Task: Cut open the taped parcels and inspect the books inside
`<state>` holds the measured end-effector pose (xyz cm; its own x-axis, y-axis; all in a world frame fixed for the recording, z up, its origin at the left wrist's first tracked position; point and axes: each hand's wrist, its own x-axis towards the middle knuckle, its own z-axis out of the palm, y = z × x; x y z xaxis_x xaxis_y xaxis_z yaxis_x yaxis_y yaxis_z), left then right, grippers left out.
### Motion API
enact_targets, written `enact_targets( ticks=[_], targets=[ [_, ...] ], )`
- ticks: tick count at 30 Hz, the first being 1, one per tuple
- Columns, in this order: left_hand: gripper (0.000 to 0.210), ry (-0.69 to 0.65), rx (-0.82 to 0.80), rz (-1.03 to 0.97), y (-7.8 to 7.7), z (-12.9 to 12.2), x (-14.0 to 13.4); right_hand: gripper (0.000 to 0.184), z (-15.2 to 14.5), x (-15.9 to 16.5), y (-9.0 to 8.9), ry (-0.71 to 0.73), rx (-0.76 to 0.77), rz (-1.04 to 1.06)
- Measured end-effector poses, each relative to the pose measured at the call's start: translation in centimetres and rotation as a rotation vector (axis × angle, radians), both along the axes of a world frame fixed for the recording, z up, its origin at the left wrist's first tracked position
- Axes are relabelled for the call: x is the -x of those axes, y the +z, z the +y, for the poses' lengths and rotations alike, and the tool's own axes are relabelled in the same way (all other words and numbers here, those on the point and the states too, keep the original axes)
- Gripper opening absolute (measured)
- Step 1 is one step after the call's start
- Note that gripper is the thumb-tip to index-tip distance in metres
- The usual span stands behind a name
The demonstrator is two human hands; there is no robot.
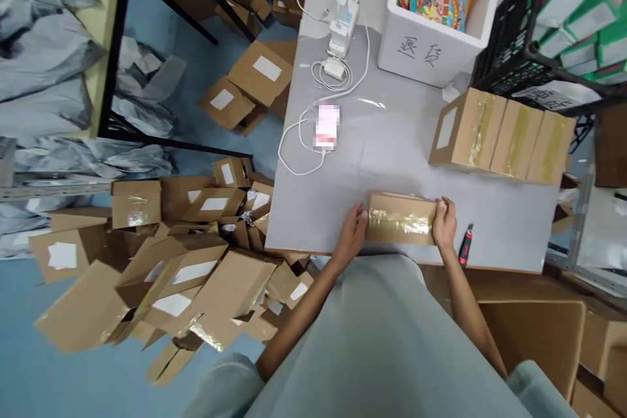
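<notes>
A taped cardboard box lies at the front edge of the grey table, with shiny clear tape along its top. My left hand is at the box's left end, fingers curled against it. At the opposite end my right hand grips the side, its thumb near the top edge. Between them the two hands hold the box. Just right of my right hand, a red and black box cutter rests on the table.
Three taped boxes stand in a row at the right. Behind them are a white foam bin of colourful packets and a black crate. A phone, cables and a power strip lie leftward. Discarded cartons cover the floor.
</notes>
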<state>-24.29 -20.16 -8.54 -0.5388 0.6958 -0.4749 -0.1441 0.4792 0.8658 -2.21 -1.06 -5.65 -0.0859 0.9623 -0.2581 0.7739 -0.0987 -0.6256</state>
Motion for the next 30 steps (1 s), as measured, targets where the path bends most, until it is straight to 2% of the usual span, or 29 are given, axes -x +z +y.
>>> enact_targets(
  ticks=[3, 7, 9, 12, 14, 18, 21, 25, 30],
  targets=[
    [0.064, -0.059, -0.025, -0.092, 0.0, -0.1, -0.2, 0.095, 0.5, -2.4, -0.3, -0.059, 0.247, 0.252],
    [0.058, -0.101, -0.052, -0.141, -0.1, 0.1, 0.1, 0.086, -1.8, -5.4, -0.2, -0.058, 0.335, 0.323],
    [0.068, -0.146, -0.055, -0.158, 0.0, 0.0, 0.3, 0.085, -3.8, -5.5, 0.0, -0.02, 0.354, 0.367],
    [0.1, -0.256, -0.11, -0.13, 0.6, -0.4, 0.8, 0.087, -6.1, -4.7, 0.6, 0.019, 0.352, 0.427],
    [0.107, -0.263, -0.144, -0.05, 1.2, -0.8, 1.4, 0.089, -6.9, -4.1, 1.3, 0.036, 0.331, 0.435],
    [0.076, -0.171, -0.111, 0.16, 2.4, -1.2, 2.6, 0.081, -6.4, -3.9, 2.8, 0.089, 0.201, 0.388],
    [0.058, -0.156, -0.064, 0.201, 2.4, -0.7, 2.8, 0.077, -5.2, -3.8, 3.1, 0.087, 0.065, 0.262],
    [0.05, -0.168, 0.006, 0.063, 0.8, 0.9, 1.9, 0.075, -3.8, -3.3, 1.6, 0.109, 0.067, 0.027],
    [0.048, -0.152, 0.034, -0.002, -1.4, 2.0, 0.5, 0.072, -3.3, -3.5, -1.4, 0.1, 0.117, 0.04]
  ],
)
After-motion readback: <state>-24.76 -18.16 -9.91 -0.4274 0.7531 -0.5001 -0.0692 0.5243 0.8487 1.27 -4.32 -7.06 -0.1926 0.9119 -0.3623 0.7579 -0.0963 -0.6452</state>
